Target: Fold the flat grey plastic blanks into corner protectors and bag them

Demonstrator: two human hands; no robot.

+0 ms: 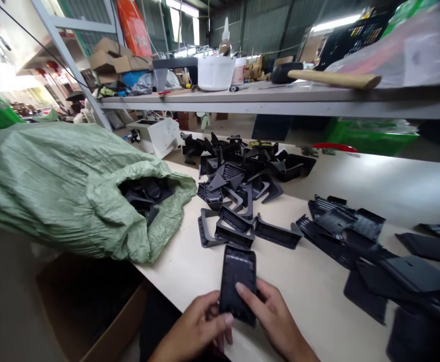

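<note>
A black rectangular plastic cover [238,274] with a raised rim is held up over the near edge of the table. My right hand [274,317] grips its right side, the thumb lying across the inner face. At the lower left corner, my left hand [200,324] is closed on the cover's edge with thumb and bent fingers. Just beyond it lie several slotted black plastic frames [235,229]. A larger heap of mixed black plastic parts [238,166] spreads behind them. To the right is a pile of flat black panels [355,231], some overlapping.
A green woven sack [65,181] with black parts in its mouth lies at left, above an open cardboard box [125,322]. A shelf [265,100] crosses the back, bearing a white tub [215,73] and a wooden-handled mallet [333,78]. Green crates stand behind.
</note>
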